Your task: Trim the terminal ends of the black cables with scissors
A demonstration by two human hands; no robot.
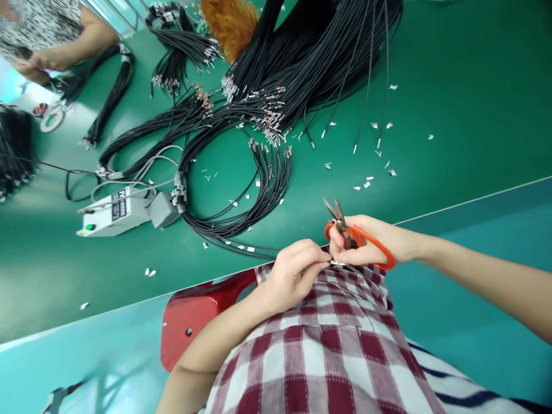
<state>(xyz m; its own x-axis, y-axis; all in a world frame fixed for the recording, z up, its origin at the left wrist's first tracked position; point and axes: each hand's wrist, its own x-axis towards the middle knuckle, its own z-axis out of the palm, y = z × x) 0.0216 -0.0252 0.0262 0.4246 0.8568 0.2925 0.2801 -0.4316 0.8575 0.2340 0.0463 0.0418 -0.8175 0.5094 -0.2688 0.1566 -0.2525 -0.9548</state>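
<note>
Green table's (pixel 466 109) got black cables (pixel 328 63) heaped far side; left hand (pixel 293 273) pinches a cable end (pixel 338 263), right hand's (pixel 366 230) fingers clamped on orange scissors (pixel 341 223).

I had two bare hands in view, my left hand (pixel 297 270) and my right hand (pixel 379 236), and one pair of metal scissors with orange plastic handles (pixel 340 224). I counted one green table (pixel 466 115), one red plastic seat (pixel 181 316), one white box-shaped device (pixel 107 215) with one green button (pixel 90 227), one pale ring-shaped roll (pixel 48 126), one fluffy orange-brown object (pixel 228 26) and one other person (pixel 47 29). At least four black strands (pixel 379 142) hung singly. Thin black cables (pixel 319 63) and small white scraps (pixel 367 184) each numbered over a dozen, too many for an exact count.
</note>
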